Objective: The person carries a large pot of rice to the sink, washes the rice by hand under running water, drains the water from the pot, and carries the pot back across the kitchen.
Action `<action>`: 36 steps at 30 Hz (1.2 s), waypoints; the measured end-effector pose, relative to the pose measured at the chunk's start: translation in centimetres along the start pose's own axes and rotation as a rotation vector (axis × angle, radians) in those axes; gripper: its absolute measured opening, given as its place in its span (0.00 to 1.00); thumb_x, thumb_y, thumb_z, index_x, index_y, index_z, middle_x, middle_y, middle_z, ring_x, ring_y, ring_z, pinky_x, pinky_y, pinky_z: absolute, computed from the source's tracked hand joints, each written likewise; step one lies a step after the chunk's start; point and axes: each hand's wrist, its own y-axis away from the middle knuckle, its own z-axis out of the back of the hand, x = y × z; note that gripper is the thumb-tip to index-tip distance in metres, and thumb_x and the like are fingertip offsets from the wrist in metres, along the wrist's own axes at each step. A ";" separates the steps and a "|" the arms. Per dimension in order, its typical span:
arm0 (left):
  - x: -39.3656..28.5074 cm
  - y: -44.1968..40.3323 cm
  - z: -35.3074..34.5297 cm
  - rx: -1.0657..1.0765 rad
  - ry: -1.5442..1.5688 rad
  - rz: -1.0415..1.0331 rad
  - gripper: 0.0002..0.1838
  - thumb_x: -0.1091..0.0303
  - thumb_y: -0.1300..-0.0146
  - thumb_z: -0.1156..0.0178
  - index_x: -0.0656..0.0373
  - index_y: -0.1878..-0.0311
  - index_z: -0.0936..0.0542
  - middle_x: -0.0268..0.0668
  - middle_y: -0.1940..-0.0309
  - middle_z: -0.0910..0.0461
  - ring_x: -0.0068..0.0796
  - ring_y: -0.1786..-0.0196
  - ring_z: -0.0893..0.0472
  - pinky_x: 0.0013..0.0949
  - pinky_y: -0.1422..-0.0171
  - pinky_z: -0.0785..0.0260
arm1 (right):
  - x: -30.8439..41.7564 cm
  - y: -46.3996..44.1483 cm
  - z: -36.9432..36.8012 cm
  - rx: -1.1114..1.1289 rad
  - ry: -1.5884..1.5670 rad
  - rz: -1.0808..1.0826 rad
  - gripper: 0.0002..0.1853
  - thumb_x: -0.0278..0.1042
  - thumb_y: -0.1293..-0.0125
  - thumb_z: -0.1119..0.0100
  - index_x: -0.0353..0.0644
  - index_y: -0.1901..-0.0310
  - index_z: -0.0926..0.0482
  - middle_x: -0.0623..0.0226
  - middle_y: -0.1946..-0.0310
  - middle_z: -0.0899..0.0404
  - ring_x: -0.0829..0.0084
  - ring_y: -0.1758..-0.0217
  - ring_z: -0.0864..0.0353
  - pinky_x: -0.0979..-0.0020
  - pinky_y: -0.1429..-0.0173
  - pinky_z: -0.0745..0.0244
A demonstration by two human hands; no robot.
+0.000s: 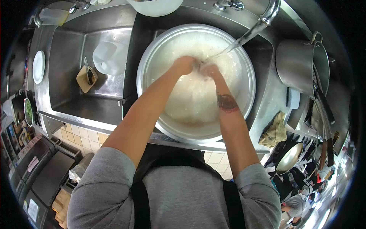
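A large round metal basin (142, 76) full of cloudy white, frothy water (190, 99) stands in the right-hand sink. Both of my hands are at the middle of it, close together at the water's surface. A stream runs from the faucet (263, 21) and lands between them. The fingers of my left hand (185, 65) are bent down and hidden. My right hand (209, 70) is beside it, its fingers lost in splash and murky water. Whether either hand holds anything cannot be seen, and what lies under the surface is hidden too.
The left sink (66, 91) holds a cut translucent plastic jug (108, 57) and a brown container (85, 80) with a utensil. A tall steel pot (293, 63) and a crumpled cloth (273, 131) are at the right. A white container (156, 7) is behind the basin.
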 end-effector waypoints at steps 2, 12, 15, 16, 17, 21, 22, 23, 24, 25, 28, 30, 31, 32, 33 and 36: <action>1.0 -0.4 0.1 0.170 -0.094 0.087 0.16 0.72 0.50 0.51 0.52 0.58 0.22 0.40 0.58 0.23 0.41 0.51 0.25 0.40 0.49 0.33 | -0.8 -0.3 0.3 0.026 -0.046 -0.103 0.17 0.39 0.43 0.55 0.43 0.54 0.26 0.57 0.57 0.24 0.63 0.55 0.24 0.65 0.53 0.30; 0.3 6.0 1.8 0.116 -0.353 0.316 0.21 0.54 0.46 0.53 0.60 0.60 0.21 0.45 0.60 0.22 0.42 0.56 0.23 0.45 0.49 0.34 | 3.9 10.3 3.2 -0.164 0.017 -0.682 0.20 0.45 0.41 0.58 0.40 0.58 0.24 0.57 0.51 0.28 0.59 0.46 0.30 0.59 0.43 0.37; 0.2 7.9 0.5 0.224 -0.460 0.368 0.25 0.49 0.46 0.56 0.62 0.59 0.22 0.46 0.59 0.23 0.44 0.55 0.23 0.47 0.46 0.36 | 3.5 11.2 0.6 -0.071 -0.116 -0.749 0.28 0.54 0.42 0.59 0.38 0.51 0.28 0.53 0.48 0.30 0.60 0.45 0.31 0.61 0.42 0.38; -0.5 8.7 0.6 0.220 -0.461 0.365 0.25 0.49 0.46 0.56 0.62 0.59 0.22 0.46 0.59 0.23 0.44 0.55 0.23 0.47 0.46 0.36 | 2.6 11.2 -1.8 -0.060 -0.082 -0.647 0.24 0.52 0.41 0.61 0.40 0.56 0.25 0.54 0.54 0.27 0.60 0.49 0.28 0.59 0.46 0.35; -1.3 9.5 0.7 0.298 -0.369 0.445 0.29 0.45 0.45 0.58 0.62 0.55 0.24 0.47 0.54 0.26 0.44 0.51 0.26 0.44 0.43 0.39 | 1.6 11.1 -4.2 -0.053 -0.048 -0.545 0.22 0.50 0.39 0.62 0.43 0.62 0.22 0.55 0.61 0.24 0.60 0.54 0.25 0.58 0.49 0.33; 0.6 9.7 -5.0 0.533 -0.131 0.394 0.30 0.45 0.43 0.62 0.61 0.49 0.27 0.46 0.50 0.28 0.41 0.46 0.29 0.40 0.43 0.39 | 3.6 13.4 -4.8 0.047 -0.155 -0.345 0.21 0.49 0.40 0.62 0.44 0.64 0.22 0.55 0.62 0.23 0.60 0.55 0.25 0.59 0.51 0.32; 1.4 9.6 -6.8 0.589 -0.098 0.298 0.29 0.47 0.43 0.60 0.61 0.50 0.27 0.46 0.52 0.27 0.41 0.48 0.28 0.40 0.45 0.38 | 4.2 14.1 -5.1 0.066 -0.186 -0.310 0.21 0.49 0.40 0.62 0.44 0.64 0.22 0.55 0.62 0.23 0.60 0.56 0.25 0.59 0.52 0.32; 2.0 9.5 -8.4 0.624 -0.062 0.206 0.27 0.49 0.44 0.59 0.61 0.51 0.27 0.46 0.54 0.26 0.41 0.50 0.27 0.40 0.46 0.38 | 4.6 14.7 -5.5 0.081 -0.213 -0.286 0.21 0.48 0.40 0.62 0.44 0.64 0.21 0.55 0.62 0.23 0.60 0.56 0.25 0.59 0.52 0.32; 2.5 9.5 -9.6 0.629 0.010 0.173 0.25 0.51 0.44 0.58 0.61 0.52 0.26 0.46 0.55 0.26 0.41 0.52 0.27 0.40 0.47 0.37 | 4.9 15.3 -5.9 0.089 -0.233 -0.260 0.20 0.48 0.40 0.62 0.44 0.65 0.21 0.55 0.63 0.23 0.60 0.57 0.25 0.59 0.53 0.32; 2.9 9.8 -10.2 0.605 0.162 0.232 0.24 0.53 0.44 0.57 0.61 0.53 0.26 0.47 0.57 0.25 0.41 0.53 0.26 0.40 0.49 0.36 | 5.2 15.8 -6.3 0.094 -0.253 -0.233 0.20 0.48 0.40 0.62 0.44 0.65 0.21 0.56 0.63 0.23 0.60 0.57 0.25 0.59 0.53 0.32; 3.0 10.8 -11.4 0.422 0.781 0.514 0.18 0.60 0.46 0.54 0.60 0.56 0.25 0.47 0.62 0.24 0.41 0.59 0.24 0.40 0.52 0.34 | 5.5 16.0 -7.0 0.094 -0.285 -0.171 0.20 0.47 0.40 0.61 0.45 0.66 0.21 0.56 0.64 0.23 0.59 0.59 0.24 0.59 0.54 0.31; 2.3 11.2 -11.7 0.272 1.024 0.597 0.15 0.64 0.46 0.52 0.60 0.58 0.25 0.47 0.65 0.22 0.41 0.62 0.23 0.40 0.55 0.32 | 5.6 15.2 -7.3 0.085 -0.283 -0.122 0.19 0.47 0.40 0.61 0.45 0.67 0.21 0.56 0.64 0.23 0.59 0.60 0.24 0.59 0.55 0.31; 1.7 10.8 -10.5 0.331 0.705 0.370 0.15 0.64 0.47 0.51 0.60 0.59 0.24 0.47 0.66 0.22 0.41 0.63 0.23 0.40 0.56 0.32 | 5.6 14.7 -7.2 0.074 -0.274 -0.099 0.19 0.47 0.40 0.61 0.45 0.67 0.21 0.56 0.65 0.23 0.59 0.60 0.24 0.60 0.56 0.31; 1.1 10.4 -9.4 0.325 0.377 0.157 0.14 0.65 0.48 0.50 0.61 0.60 0.24 0.47 0.67 0.23 0.42 0.63 0.23 0.40 0.57 0.32 | 5.5 14.0 -6.9 0.067 -0.262 -0.077 0.19 0.46 0.41 0.61 0.45 0.67 0.21 0.56 0.65 0.23 0.59 0.61 0.24 0.60 0.56 0.31; 0.3 9.9 -7.8 0.342 -0.275 -0.281 0.14 0.67 0.50 0.49 0.61 0.61 0.24 0.47 0.69 0.23 0.43 0.64 0.23 0.41 0.58 0.31 | 5.5 13.4 -6.8 0.054 -0.245 -0.056 0.19 0.46 0.41 0.61 0.45 0.68 0.21 0.56 0.65 0.23 0.59 0.61 0.24 0.60 0.56 0.30; -1.9 9.0 -5.2 0.081 0.308 0.271 0.14 0.70 0.54 0.48 0.60 0.62 0.24 0.47 0.69 0.23 0.45 0.64 0.23 0.42 0.58 0.31 | 5.0 10.6 -6.0 0.025 -0.170 -0.012 0.18 0.45 0.41 0.61 0.46 0.69 0.20 0.56 0.66 0.22 0.59 0.63 0.23 0.60 0.58 0.30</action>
